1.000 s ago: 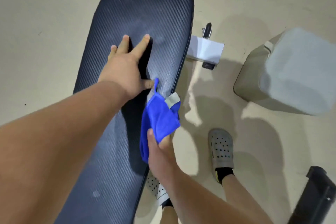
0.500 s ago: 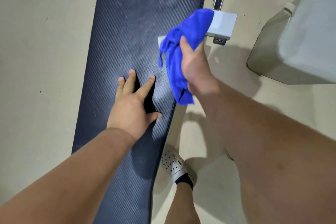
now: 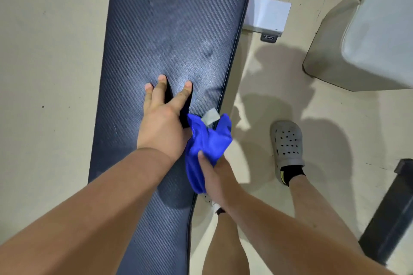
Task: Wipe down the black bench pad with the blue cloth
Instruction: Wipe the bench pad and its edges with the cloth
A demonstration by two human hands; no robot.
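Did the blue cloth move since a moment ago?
Yes. The blue cloth came back toward the person, away from the white bracket, to beside the left hand at the black bench pad edge.

The bench pad (image 3: 169, 29) runs off the top and bottom edges. The right hand (image 3: 220, 182) and blue cloth (image 3: 207, 143) hide most of one shoe (image 3: 207, 198). The grey container (image 3: 368, 35) is cut off at right.
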